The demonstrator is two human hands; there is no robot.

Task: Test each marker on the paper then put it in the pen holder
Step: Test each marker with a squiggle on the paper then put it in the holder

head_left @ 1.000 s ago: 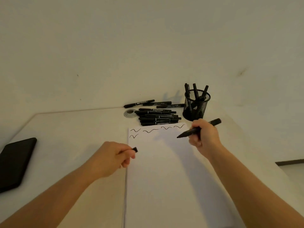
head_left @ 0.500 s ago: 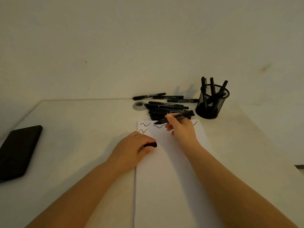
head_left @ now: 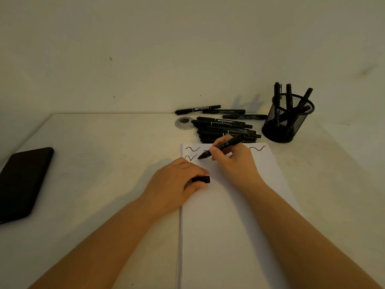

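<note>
Marker tip down on the paper, cap pinched alongside.

Right hand (head_left: 233, 161) gripping an uncapped marker (head_left: 221, 149), tip on the paper (head_left: 229, 226) just right of the second-row squiggle. Left hand (head_left: 177, 184) resting at the paper's left edge, fingers curled round the cap (head_left: 201, 179). Pile of markers (head_left: 225, 129) beyond the paper; pen holder (head_left: 287, 119) to its right, several markers standing inside. Phone (head_left: 23, 182) far left on the table (head_left: 104, 153).

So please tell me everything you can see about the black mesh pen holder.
The pen holder is a round cup of black wire mesh, likely metal, with a solid dark base and rim. It stands upright on the table at the far right, near the wall, beyond the paper and right of the pile of markers. Several black markers stand inside, leaning against its rim. No hand touches it.
</note>
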